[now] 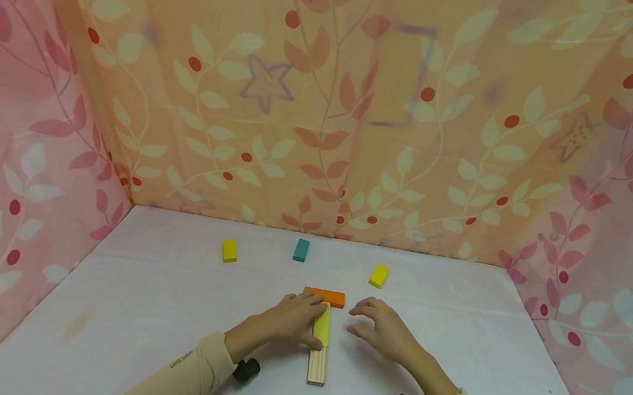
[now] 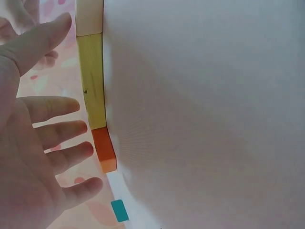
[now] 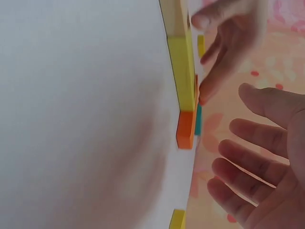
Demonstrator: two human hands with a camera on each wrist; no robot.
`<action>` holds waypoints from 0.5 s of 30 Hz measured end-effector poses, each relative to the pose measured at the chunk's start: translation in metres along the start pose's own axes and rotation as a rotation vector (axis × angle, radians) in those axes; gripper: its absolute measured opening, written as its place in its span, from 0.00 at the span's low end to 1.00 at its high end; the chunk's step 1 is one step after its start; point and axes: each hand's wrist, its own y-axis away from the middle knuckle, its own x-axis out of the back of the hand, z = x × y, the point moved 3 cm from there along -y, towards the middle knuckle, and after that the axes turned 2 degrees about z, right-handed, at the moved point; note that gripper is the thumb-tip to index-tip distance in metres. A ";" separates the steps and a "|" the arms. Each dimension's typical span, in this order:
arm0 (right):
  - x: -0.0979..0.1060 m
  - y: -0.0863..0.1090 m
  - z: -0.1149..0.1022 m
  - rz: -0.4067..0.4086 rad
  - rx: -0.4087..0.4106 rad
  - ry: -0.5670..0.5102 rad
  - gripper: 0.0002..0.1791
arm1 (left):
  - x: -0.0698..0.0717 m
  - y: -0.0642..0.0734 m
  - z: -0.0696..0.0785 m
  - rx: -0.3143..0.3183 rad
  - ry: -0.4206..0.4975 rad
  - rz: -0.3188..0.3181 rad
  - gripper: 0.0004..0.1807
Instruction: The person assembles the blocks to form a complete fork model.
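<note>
Three wooden blocks lie end to end on the white table. The nearest is a plain wood block [image 1: 317, 365], then comes a yellow block [image 1: 322, 325], and an orange block [image 1: 333, 299] lies crosswise at the far end. My left hand [image 1: 292, 320] hovers along their left side with thumb and fingers spread, partly hiding the orange and yellow blocks. Whether its fingertips touch them I cannot tell. To the right of the row, apart from it, my right hand [image 1: 386, 330] has loosely bent fingers and holds nothing; its palm [image 3: 281, 195] shows in the right wrist view.
Farther back lie a small yellow block [image 1: 229, 251] on the left, a teal block [image 1: 301, 250] in the middle and another yellow block [image 1: 379, 276] on the right. A patterned curtain [image 1: 321, 158] closes off the table's back and sides.
</note>
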 end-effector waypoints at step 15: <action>0.022 -0.038 0.048 0.028 -0.119 0.002 0.15 | -0.002 -0.001 0.001 0.000 -0.024 -0.035 0.45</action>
